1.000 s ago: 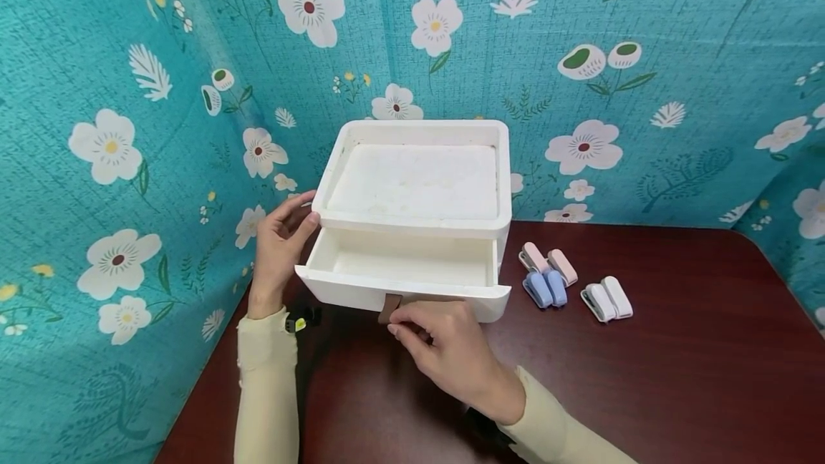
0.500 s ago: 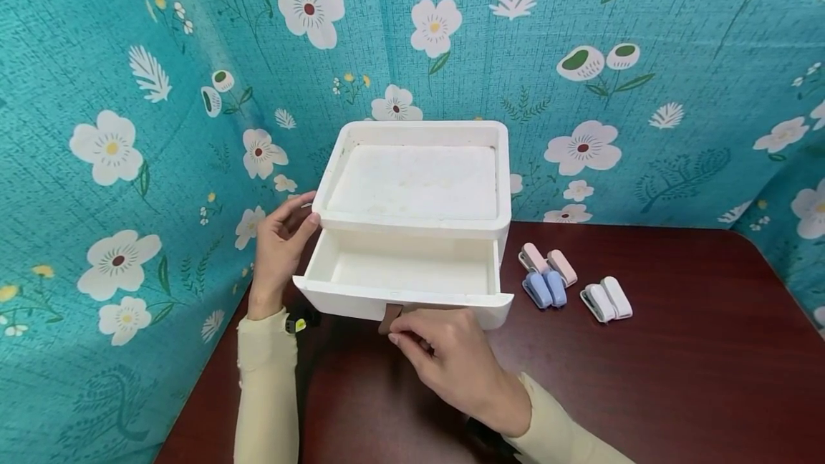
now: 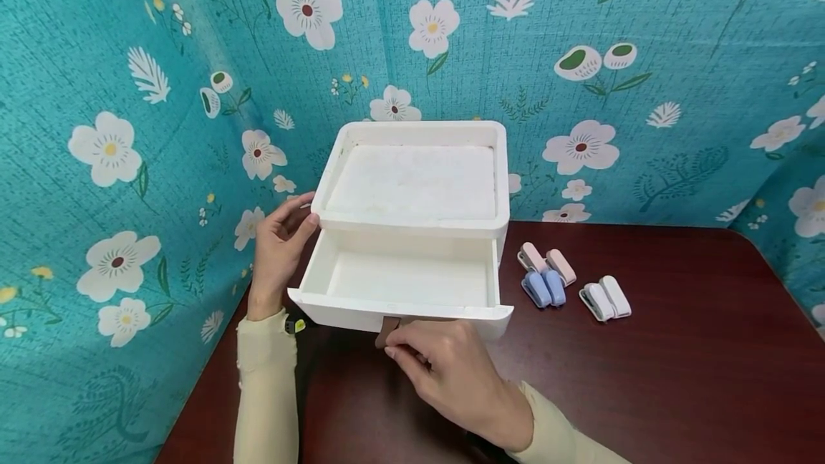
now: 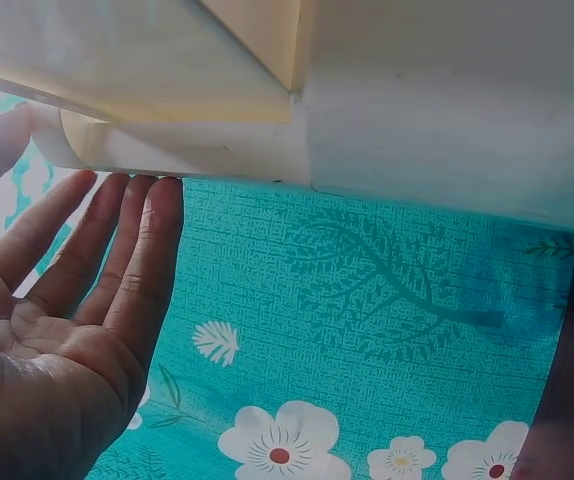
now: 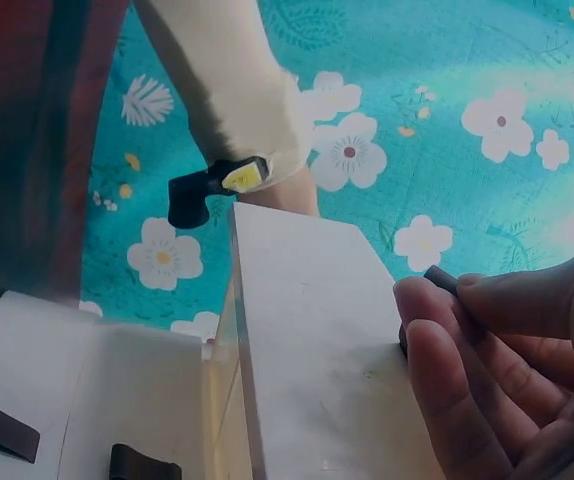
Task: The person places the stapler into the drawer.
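A white drawer box (image 3: 412, 223) with a shallow tray top stands in the middle of the head view. Its top drawer (image 3: 412, 271) is pulled well out, its inside bare. My right hand (image 3: 454, 374) pinches the brown pull tab (image 3: 387, 331) on the drawer's front between thumb and fingers. This tab (image 5: 440, 279) also shows at the fingertips in the right wrist view. At the box's left front corner rests my left hand (image 3: 278, 253). Its long fingers (image 4: 147, 240) are fairly straight, tips against the side wall, thumb by the corner.
Right of the box lie small pink clips (image 3: 559, 267), blue clips (image 3: 543, 288) and white clips (image 3: 606, 299) on the dark red table (image 3: 696, 349). Lower drawers with brown tabs (image 5: 7, 432) show in the right wrist view. A teal floral cloth (image 3: 464, 77) hangs behind and at left.
The top drawer has slid further out toward the person, with my right hand moving back along with its tab. My left hand has stayed at the corner.
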A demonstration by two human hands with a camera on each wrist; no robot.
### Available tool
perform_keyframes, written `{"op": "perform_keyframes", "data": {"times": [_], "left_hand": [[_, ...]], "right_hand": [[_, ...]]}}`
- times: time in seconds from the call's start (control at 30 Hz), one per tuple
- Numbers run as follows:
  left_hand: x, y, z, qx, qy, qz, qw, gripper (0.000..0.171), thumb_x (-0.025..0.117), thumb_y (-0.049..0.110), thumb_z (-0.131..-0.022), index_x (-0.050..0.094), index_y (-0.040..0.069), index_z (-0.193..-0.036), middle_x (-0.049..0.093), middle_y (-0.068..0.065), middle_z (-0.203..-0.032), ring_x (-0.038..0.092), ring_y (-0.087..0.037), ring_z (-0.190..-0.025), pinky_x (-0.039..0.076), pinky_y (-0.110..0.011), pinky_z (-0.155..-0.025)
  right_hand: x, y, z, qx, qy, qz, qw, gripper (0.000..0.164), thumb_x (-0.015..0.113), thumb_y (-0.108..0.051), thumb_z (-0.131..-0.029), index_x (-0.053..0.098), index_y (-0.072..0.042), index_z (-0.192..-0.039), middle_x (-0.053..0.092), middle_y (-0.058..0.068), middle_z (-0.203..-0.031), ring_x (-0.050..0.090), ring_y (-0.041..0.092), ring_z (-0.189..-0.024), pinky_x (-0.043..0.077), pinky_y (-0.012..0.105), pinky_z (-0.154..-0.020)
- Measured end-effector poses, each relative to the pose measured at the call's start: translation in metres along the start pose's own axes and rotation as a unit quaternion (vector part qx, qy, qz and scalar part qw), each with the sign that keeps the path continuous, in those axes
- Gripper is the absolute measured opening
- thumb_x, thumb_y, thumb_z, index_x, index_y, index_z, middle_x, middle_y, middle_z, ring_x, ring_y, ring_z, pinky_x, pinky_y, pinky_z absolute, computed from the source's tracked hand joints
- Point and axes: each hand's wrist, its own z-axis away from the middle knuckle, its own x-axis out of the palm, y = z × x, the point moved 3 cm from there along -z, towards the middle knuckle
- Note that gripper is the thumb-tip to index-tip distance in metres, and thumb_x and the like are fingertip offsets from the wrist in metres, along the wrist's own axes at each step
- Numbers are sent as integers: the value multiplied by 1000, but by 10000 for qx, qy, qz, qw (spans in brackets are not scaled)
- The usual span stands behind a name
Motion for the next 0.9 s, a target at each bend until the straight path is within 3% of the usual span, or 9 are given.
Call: {"op": "perform_keyframes", "data": {"times": [0.2,0.67,0.9], "left_hand": [[0,0,0,75,-16,77,9999,39,68,10,-101,66,4,-139,68,-19,-136,72,-2,-111,59,-16,-93],[-1,-1,0,118,49,70,9999,38,68,11,-101,66,4,-138,73,-4,-130,72,-2,-110,60,-16,-92],[0,-1,0,155,49,89,9998,38,69,10,-100,66,3,-138,73,-7,-130,73,-2,-109,60,-16,-92]], "right_hand": [[0,-8,5,-148,-77,58,9998,10,80,-6,-89,77,-15,-90,77,-9,-80,59,-8,-68,43,1,-61],[3,-17,13,-249,-118,127,9995,10,78,-7,-90,75,-16,-90,73,-10,-76,58,-9,-67,43,0,-62],[4,-18,14,-345,-67,460,9983,12,80,-7,-88,74,-17,-90,72,-12,-75,58,-8,-63,42,1,-60]]}}
